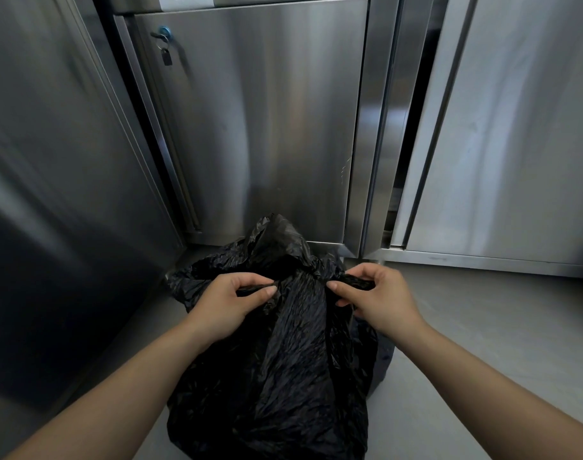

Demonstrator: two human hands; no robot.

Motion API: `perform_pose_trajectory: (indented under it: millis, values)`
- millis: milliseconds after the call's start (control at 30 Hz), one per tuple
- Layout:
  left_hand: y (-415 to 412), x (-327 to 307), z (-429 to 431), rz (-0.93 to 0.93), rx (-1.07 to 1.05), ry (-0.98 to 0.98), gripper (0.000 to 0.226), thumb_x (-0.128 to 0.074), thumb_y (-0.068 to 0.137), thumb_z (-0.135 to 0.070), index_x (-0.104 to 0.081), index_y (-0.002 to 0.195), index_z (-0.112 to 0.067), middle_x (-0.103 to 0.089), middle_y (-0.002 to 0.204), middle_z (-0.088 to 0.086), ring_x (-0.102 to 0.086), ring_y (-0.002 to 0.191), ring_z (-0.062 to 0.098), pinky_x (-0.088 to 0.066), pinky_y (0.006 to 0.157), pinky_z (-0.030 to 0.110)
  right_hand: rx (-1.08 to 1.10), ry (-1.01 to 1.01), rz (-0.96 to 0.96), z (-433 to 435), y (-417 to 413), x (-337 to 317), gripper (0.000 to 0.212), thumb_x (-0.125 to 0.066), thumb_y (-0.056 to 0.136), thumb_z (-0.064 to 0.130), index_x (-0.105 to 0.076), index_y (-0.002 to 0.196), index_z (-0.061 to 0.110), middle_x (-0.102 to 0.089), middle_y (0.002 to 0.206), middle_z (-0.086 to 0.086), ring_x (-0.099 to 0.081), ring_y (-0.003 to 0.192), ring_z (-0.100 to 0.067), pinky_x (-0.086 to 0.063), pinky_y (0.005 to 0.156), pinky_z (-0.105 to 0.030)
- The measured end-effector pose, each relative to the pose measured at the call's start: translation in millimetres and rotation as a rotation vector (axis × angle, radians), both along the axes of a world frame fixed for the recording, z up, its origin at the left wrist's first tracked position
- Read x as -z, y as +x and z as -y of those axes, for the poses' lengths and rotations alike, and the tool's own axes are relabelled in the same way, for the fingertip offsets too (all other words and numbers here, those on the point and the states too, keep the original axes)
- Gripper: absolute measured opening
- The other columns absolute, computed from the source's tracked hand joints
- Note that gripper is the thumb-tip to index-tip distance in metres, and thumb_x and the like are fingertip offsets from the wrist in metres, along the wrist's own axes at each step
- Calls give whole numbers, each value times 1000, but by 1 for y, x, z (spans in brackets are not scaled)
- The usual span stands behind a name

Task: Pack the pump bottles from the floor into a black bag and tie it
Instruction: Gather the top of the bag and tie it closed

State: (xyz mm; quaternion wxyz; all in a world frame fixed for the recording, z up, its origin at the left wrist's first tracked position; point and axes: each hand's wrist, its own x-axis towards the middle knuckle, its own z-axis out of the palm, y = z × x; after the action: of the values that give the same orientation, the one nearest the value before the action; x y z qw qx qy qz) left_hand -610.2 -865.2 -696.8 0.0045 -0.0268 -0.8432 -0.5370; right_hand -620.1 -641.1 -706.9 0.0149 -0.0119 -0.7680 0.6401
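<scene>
Gripping twisted handles of the black bag (pixel 283 360), the left hand (pixel 228 302) and right hand (pixel 379 298) each pinch one strand closed. Bag sits bulging on the grey floor (pixel 482 327), against the base of a locked steel cabinet door (pixel 267 121). Contents hidden.

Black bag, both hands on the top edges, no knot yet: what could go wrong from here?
1. The left hand and right hand each pinch only a thin twisted strip of the black bag; a hard pull might tear the film.
2. A loose flap stands up behind the hands; left out of the knot, the top may gape open.
3. The contents are hidden, so nothing shows how they sit.
</scene>
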Motion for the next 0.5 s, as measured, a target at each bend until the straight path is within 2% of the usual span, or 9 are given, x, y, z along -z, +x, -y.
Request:
perform_pose_trajectory:
  millis: [167, 267, 333, 400, 500]
  values:
    - [-2, -2, 4, -11, -17, -6, 9, -71, 80, -21, -72, 79, -30, -70, 65, -23, -62, 63, -10, -43, 63, 6, -33, -2, -32, 2, 0, 1, 19, -76, 75, 11, -59, 69, 15, -70, 73, -9, -70, 58, -12, -46, 42, -17]
    - [-3, -6, 9, -10, -48, 61, 7, -72, 79, -20, -76, 81, -26, -75, 74, -13, -67, 71, -2, -50, 76, 18, -60, -31, -50, 1, -2, -5, 17, -73, 77, 6, -60, 70, 12, -67, 70, -8, -68, 54, -10, -49, 45, -16]
    - [-4, -11, 13, -2, -55, 114, 7, -71, 80, -19, -77, 83, -22, -76, 78, -6, -69, 75, 5, -52, 78, 23, -68, -103, -42, -3, -5, -12, 17, -72, 77, 1, -60, 69, 10, -63, 65, -5, -66, 49, -10, -51, 48, -15]
    - [-5, -13, 17, 6, -45, 140, 8, -69, 81, -18, -77, 85, -20, -76, 76, -2, -69, 70, 7, -53, 71, 22, -76, -139, -29, -10, -8, -18, 17, -71, 76, -1, -60, 68, 7, -61, 63, -4, -65, 48, -10, -52, 50, -14]
    - [-6, -11, 22, 23, -55, 141, 10, -68, 82, -16, -76, 80, -21, -70, 60, -6, -63, 55, 2, -47, 53, 11, -57, -105, 12, -23, -9, -19, 16, -71, 77, -1, -59, 69, 7, -62, 64, -5, -65, 47, -9, -55, 53, -15]
